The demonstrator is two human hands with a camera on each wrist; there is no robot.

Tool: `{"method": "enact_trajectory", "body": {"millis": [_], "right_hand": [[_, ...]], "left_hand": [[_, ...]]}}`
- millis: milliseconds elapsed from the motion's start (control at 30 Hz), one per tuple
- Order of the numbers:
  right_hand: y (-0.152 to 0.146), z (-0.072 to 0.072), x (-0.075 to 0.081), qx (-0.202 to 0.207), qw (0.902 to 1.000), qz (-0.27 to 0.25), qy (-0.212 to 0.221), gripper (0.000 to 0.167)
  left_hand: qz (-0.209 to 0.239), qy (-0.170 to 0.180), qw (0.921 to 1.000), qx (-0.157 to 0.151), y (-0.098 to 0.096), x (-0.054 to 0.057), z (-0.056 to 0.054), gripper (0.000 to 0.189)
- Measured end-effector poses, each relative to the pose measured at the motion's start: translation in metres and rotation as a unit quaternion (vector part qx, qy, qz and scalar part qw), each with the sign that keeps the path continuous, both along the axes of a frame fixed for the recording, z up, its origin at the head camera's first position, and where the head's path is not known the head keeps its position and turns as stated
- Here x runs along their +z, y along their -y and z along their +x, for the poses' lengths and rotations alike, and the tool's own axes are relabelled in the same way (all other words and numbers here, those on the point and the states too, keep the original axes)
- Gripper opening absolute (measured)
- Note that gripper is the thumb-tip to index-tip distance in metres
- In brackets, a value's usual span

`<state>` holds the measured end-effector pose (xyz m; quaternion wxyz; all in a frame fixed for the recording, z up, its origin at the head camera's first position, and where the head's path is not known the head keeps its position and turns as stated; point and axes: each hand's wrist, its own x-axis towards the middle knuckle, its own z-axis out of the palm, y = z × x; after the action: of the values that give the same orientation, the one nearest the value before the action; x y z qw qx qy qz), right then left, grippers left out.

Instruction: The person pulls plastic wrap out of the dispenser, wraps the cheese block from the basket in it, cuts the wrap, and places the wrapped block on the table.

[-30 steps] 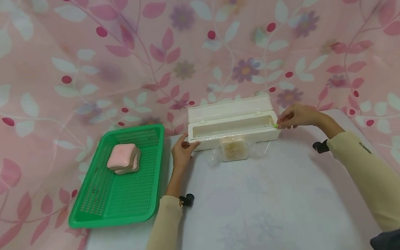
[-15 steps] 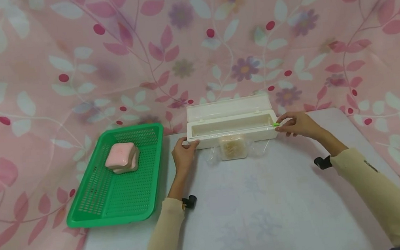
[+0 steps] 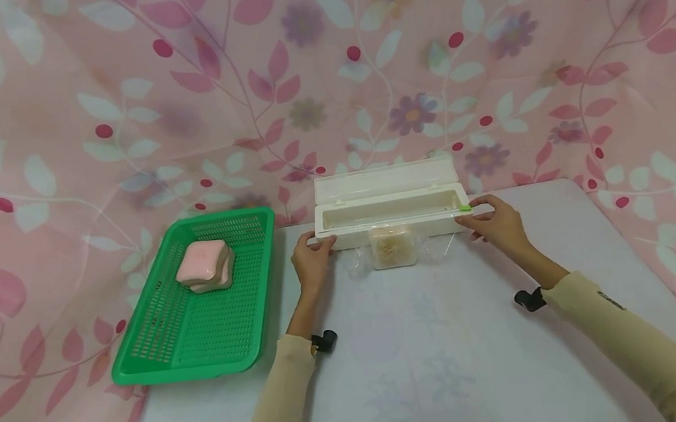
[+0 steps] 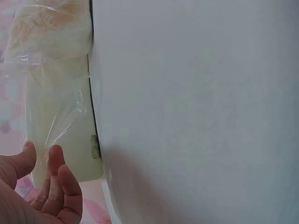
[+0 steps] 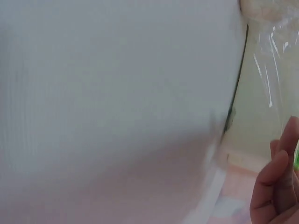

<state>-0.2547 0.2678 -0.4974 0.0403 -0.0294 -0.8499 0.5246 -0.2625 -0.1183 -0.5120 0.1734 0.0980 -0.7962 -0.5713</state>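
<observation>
A long white cling film dispenser [image 3: 352, 239] lies at the back of the table, its clear-topped lid [image 3: 386, 181] standing raised behind it. Clear film [image 4: 70, 112] hangs over its front, around a pale block [image 3: 393, 250] that rests against the box's front face. With thumb and fingers, my left hand [image 3: 311, 261] grips the dispenser's left end. My right hand [image 3: 499, 225] holds the right end, thumb on the front face, index finger beside a small green slide cutter [image 3: 465, 208]. The right wrist view shows only part of that hand, near hanging film [image 5: 275, 60].
A green plastic basket [image 3: 223, 342] stands at the left of the white-covered table [image 3: 424, 364]. In it lie stacked pinkish blocks [image 3: 202, 262] that look wrapped. A pink floral curtain [image 3: 326, 78] rises directly behind the dispenser.
My right hand has shifted from pinching the green slide cutter to holding the box's right end, its thumb now on the front. The left hand stays at the left end.
</observation>
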Motion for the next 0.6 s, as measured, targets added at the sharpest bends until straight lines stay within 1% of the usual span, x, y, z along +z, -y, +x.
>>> {"method": "enact_trajectory", "body": {"millis": [100,233,300,467,600], "right_hand": [[0.005,0.003,-0.002,-0.020,0.9992,-0.033,-0.007,0.058],[0.009,0.005,-0.005,-0.032,0.9969,-0.070,-0.014,0.054],[0.010,0.005,-0.006,-0.031,0.9959,-0.083,-0.018,0.052],[0.012,0.005,-0.010,-0.029,0.9939,-0.105,-0.016,0.049],[0.014,0.006,-0.012,-0.042,0.9939,-0.101,-0.014,0.050]], "left_hand": [[0.005,-0.002,1.0000,0.004,-0.002,0.001,0.000,0.041],[0.002,-0.009,1.0000,0.003,-0.004,0.002,0.001,0.041],[-0.001,-0.014,0.9999,0.000,-0.004,0.003,0.003,0.041],[-0.012,-0.024,0.9996,-0.008,-0.003,0.004,0.006,0.043],[-0.013,-0.033,0.9993,-0.015,-0.003,0.003,0.006,0.044]]}}
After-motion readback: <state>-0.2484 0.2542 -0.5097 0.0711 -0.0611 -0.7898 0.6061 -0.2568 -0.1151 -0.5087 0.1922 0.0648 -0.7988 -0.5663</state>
